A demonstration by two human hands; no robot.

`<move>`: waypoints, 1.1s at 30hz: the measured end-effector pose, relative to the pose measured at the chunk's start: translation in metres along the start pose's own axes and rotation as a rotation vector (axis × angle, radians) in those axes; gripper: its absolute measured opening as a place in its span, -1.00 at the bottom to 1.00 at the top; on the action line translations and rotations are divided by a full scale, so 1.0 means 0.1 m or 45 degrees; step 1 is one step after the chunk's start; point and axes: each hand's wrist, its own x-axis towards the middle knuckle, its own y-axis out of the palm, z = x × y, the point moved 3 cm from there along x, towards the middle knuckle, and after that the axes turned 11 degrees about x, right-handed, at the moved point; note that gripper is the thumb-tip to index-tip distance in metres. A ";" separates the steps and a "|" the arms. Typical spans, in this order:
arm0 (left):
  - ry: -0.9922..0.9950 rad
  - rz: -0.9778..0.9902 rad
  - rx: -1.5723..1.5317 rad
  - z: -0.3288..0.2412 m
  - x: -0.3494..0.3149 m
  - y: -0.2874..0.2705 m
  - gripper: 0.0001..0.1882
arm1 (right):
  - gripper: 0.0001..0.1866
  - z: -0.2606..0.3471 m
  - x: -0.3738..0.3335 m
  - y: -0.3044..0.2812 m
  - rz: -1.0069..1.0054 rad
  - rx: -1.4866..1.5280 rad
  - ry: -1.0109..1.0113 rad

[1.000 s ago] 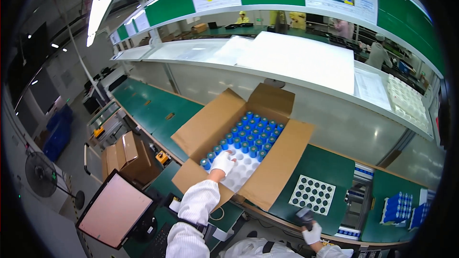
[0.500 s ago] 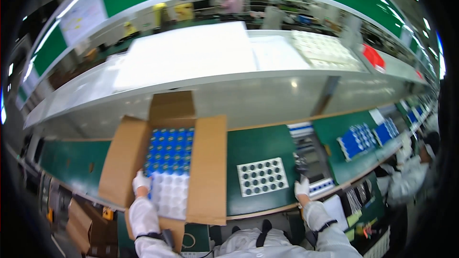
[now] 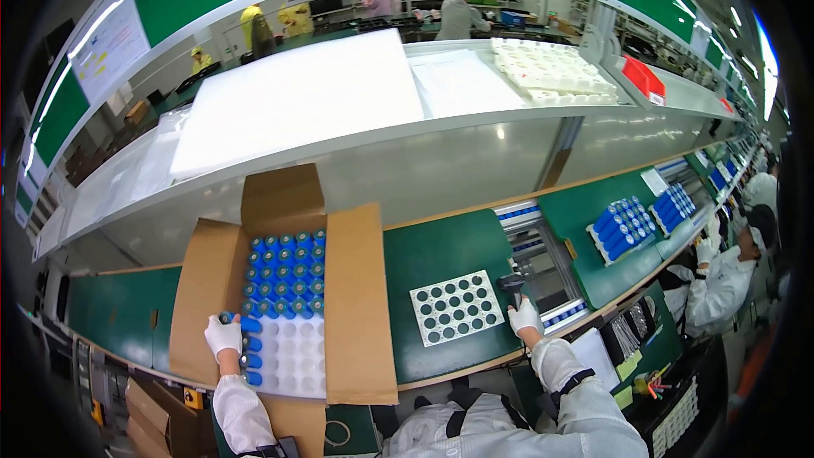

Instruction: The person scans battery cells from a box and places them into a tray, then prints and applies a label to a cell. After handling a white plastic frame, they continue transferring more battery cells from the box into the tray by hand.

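My gloved left hand [image 3: 224,337] is inside the left side of an open cardboard box [image 3: 362,305]. Its fingers are closed on a blue cylindrical cell [image 3: 249,323] lying on its side. Below it, several more blue cells line the left edge of a white tray with round pockets [image 3: 292,354]. Upright blue cells with dark ends [image 3: 287,271] fill the far part of the box. At the right, my gloved right hand [image 3: 526,317] is closed around a black handheld scanner [image 3: 513,282], its grip mostly covered. Left of the scanner lies a white plate with round holes [image 3: 456,308].
A conveyor track [image 3: 543,263] runs just beyond my right hand. Farther right, blue cells stand in white holders [image 3: 623,227], near a co-worker [image 3: 725,284]. Overhead, a shelf [image 3: 339,137] carries white foam sheets [image 3: 305,89], pale trays [image 3: 551,72] and a red bin [image 3: 643,80].
The view has shifted, so the scene sits slightly further left. My left hand has moved toward the box's left wall, uncovering blue cells. My right hand has moved up to the scanner.
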 end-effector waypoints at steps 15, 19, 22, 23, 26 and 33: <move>-0.808 1.644 -2.231 -1.34 -1.37 0.37 -0.46 | -0.34 2.56 -1.28 -0.04 0.992 0.725 -1.169; -0.606 1.767 -2.172 -1.93 -1.63 0.25 -0.44 | -0.33 2.72 -1.35 0.28 0.993 1.327 -1.070; -0.466 1.657 -1.858 -2.08 -1.70 0.23 -0.33 | -0.43 2.65 -1.32 0.28 0.966 1.497 -0.862; -0.478 1.661 -1.856 -2.11 -1.66 0.16 -0.33 | -0.43 2.62 -1.27 0.25 0.969 1.492 -0.851; -0.102 0.850 -0.969 -1.86 -1.23 -0.02 -0.52 | -0.59 2.44 -0.94 0.08 0.802 1.664 -0.695; 0.116 -0.014 0.243 -0.33 -0.52 0.28 -0.48 | -0.54 1.77 -0.12 0.24 0.416 1.039 -0.868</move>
